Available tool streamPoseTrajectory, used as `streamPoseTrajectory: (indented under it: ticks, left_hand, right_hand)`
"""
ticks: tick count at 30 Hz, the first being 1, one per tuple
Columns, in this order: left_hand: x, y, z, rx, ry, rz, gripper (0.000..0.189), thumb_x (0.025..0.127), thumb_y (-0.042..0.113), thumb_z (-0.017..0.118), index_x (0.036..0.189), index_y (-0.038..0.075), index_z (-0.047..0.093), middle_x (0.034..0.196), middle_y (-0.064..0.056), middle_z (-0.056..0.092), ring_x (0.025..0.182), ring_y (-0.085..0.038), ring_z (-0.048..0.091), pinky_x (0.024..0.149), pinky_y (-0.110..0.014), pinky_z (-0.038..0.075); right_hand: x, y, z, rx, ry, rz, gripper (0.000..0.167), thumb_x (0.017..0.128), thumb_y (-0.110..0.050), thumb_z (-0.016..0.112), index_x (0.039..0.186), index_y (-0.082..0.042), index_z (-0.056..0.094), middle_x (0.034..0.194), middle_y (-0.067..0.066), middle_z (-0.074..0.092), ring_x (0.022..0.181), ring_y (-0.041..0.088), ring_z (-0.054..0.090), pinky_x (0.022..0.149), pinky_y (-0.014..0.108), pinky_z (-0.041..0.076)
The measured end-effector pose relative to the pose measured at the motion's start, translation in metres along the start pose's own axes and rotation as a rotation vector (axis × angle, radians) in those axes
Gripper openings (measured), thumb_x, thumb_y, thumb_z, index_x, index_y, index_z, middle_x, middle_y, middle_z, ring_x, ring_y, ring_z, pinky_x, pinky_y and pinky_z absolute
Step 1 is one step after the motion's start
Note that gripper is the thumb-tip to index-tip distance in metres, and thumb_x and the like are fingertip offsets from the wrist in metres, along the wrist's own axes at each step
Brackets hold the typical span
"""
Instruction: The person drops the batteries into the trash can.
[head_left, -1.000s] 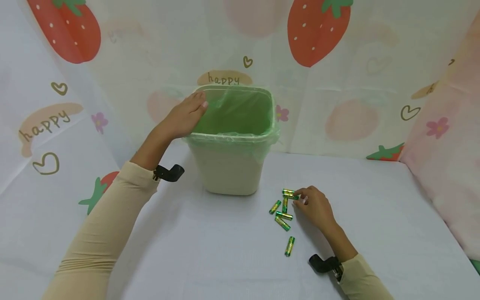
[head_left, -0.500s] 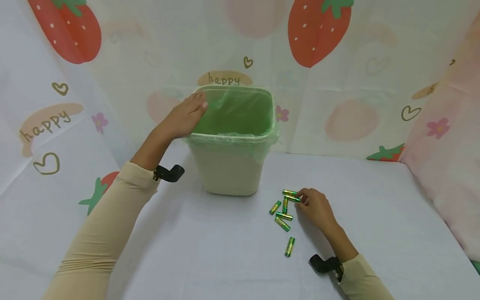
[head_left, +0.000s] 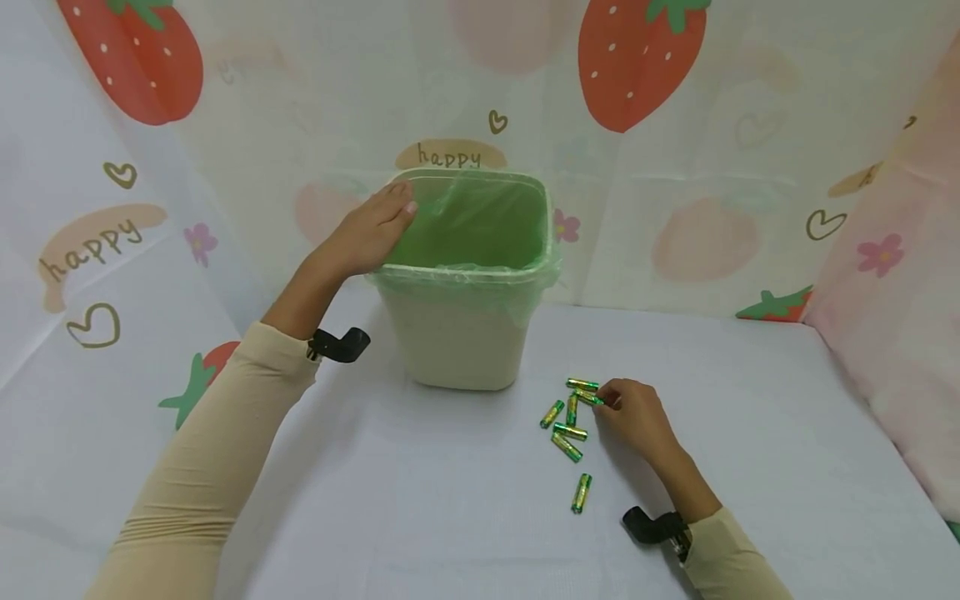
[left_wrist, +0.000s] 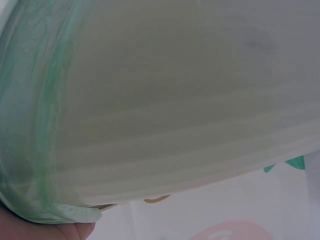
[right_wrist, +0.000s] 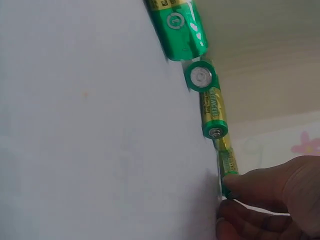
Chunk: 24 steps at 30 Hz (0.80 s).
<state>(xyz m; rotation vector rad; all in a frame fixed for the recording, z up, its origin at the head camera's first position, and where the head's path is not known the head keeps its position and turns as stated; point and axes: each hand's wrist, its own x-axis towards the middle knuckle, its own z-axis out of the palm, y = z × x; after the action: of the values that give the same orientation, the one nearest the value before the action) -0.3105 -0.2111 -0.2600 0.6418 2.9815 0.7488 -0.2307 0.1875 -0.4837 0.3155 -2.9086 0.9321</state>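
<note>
A pale trash bin [head_left: 457, 333] stands upright, lined with a translucent green bag [head_left: 480, 217] folded over its rim. My left hand [head_left: 371, 229] holds the bin's left rim over the bag; part of its fingers shows beside the fold in the left wrist view. Right of the bin lies a loose group of green-and-gold batteries [head_left: 572, 432]. My right hand [head_left: 633, 417] pinches the near end of one battery [head_left: 587, 398] between thumb and fingers. In the right wrist view the thumb [right_wrist: 255, 185] covers part of that battery, and other batteries line up beyond it.
One battery [head_left: 581, 493] lies apart, nearer the front. A white cloth [head_left: 450, 492] covers the table. Behind it hangs a curtain [head_left: 720, 167] printed with strawberries, and a pinkish cloth side [head_left: 900, 350] rises at the right.
My right hand has drawn slightly back and right, and the battery at its fingertips has turned away from the one beside it. The left hand stays on the rim.
</note>
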Motion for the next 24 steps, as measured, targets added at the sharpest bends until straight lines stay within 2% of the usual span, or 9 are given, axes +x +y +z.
streamPoseTrajectory:
  ticks: [7,15,24]
  left_hand:
    - [0.002,0.0,0.002,-0.014,0.006,0.006,0.062,0.113,0.036,0.017,0.161,-0.002,0.004,0.169,-0.017,0.0,0.156,-0.029,-0.005,0.125,-0.042,-0.001]
    - [0.0,0.003,0.001,-0.023,0.011,-0.015,0.062,0.113,0.037,0.017,0.161,0.0,0.005,0.169,-0.016,0.001,0.156,-0.027,-0.004,0.126,-0.042,0.001]
    - [0.001,0.0,0.0,-0.027,0.009,-0.006,0.063,0.113,0.038,0.017,0.161,-0.001,0.004,0.169,-0.016,0.0,0.156,-0.027,-0.005,0.126,-0.042,0.0]
  right_hand:
    - [-0.001,0.003,-0.007,0.065,0.034,0.008,0.015,0.087,0.001,0.077,0.101,0.003,0.075,0.091,0.012,0.074,0.082,0.026,0.069,0.069,0.036,0.056]
    - [-0.002,0.001,-0.014,0.135,0.075,-0.043,0.014,0.088,-0.003,0.078,0.102,0.0,0.077,0.089,0.009,0.075,0.079,0.022,0.07,0.068,0.034,0.053]
    - [-0.003,-0.014,-0.027,0.237,0.09,-0.02,0.014,0.092,-0.008,0.076,0.104,-0.001,0.078,0.088,0.009,0.075,0.073,0.019,0.069,0.057,0.025,0.052]
